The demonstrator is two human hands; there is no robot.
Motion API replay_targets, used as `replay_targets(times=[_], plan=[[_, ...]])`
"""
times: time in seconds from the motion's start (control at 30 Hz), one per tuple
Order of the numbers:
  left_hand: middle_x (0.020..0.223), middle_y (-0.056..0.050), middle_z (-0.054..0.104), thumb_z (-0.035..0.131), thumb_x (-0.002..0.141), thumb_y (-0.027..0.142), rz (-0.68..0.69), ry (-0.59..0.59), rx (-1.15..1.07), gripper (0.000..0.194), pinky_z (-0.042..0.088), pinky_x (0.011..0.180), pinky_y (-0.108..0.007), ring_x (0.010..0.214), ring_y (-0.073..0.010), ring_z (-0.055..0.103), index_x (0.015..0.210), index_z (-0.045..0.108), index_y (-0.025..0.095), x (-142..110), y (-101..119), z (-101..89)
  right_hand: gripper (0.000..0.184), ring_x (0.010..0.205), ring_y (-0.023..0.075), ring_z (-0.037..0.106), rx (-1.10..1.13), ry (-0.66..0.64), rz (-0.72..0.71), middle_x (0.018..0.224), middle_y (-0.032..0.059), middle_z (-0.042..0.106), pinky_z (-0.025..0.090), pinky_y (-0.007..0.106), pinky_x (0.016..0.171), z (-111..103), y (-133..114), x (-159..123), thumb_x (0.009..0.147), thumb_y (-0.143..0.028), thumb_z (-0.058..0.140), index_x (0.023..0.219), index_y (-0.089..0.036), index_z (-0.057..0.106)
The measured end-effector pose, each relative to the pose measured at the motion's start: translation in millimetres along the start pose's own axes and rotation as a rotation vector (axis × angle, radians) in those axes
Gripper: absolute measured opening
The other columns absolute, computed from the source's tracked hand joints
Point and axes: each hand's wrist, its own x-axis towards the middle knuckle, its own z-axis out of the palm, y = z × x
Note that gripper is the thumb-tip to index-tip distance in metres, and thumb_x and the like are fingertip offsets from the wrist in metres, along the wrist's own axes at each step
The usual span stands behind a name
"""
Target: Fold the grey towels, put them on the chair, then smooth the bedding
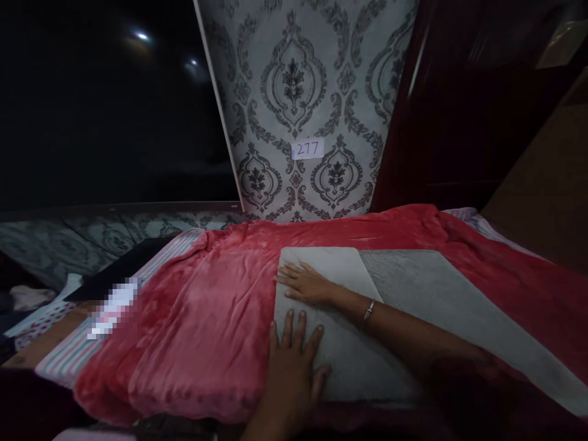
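A grey, soft-looking piece of fabric (331, 331), like a mat or thick cloth, lies folded on a red plush blanket (206, 318). Its left part is a lighter, smooth panel, and a darker fuzzy part (413, 282) extends to the right. My right hand (307, 285) rests flat on the upper left of the lighter panel, fingers stretched toward its left edge. A thin bracelet (368, 311) circles that wrist. Lower down, my left hand (294, 361) lies with spread fingers over the panel's near left edge. Neither hand grips anything.
Striped fabric (168, 257) shows from under the blanket at both sides. A large dark screen (110, 110) stands behind on the left. Patterned wallpaper (294, 79) carries a paper label (307, 149) reading 277. Dark red glossy furniture (441, 122) rises at the right.
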Motion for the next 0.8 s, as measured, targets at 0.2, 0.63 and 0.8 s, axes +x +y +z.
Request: replay_targets(times=[0.2,0.63,0.8], plan=[[0.163,-0.006,0.026,0.059,0.087,0.039,-0.004,-0.019,0.042,0.069,0.027,0.11,-0.077,0.148,-0.0439,0.022,0.152,0.034,0.042,-5.8,-7.6,19.0,0.06,0.152,0.0262,0.016,0.018,-0.007,0.213,0.165,0.0047,0.019,0.016,0.054,0.12,4.8,52.0,30.8,0.102,-0.054,0.032,0.157,-0.032,0.028],[0.162,-0.009,0.03,0.056,0.086,0.031,-0.008,-0.02,0.075,0.064,0.028,0.108,-0.075,0.147,-0.0434,0.025,0.149,0.043,0.038,1.2,-8.8,13.0,0.061,0.152,0.025,0.011,0.033,0.058,0.457,0.165,0.0066,0.017,0.01,0.052,0.121,-12.4,72.3,39.8,0.104,-0.052,0.027,0.159,-0.025,0.024],[0.16,-0.01,0.034,0.054,0.089,0.032,0.003,0.031,0.14,0.059,0.029,0.11,-0.071,0.148,-0.0412,0.026,0.147,0.048,0.034,4.3,-4.3,9.6,0.062,0.152,0.0288,0.01,-0.047,0.142,0.435,0.166,0.0072,0.012,0.01,0.056,0.12,-24.3,37.1,-12.5,0.102,-0.055,0.034,0.159,-0.03,0.025]])
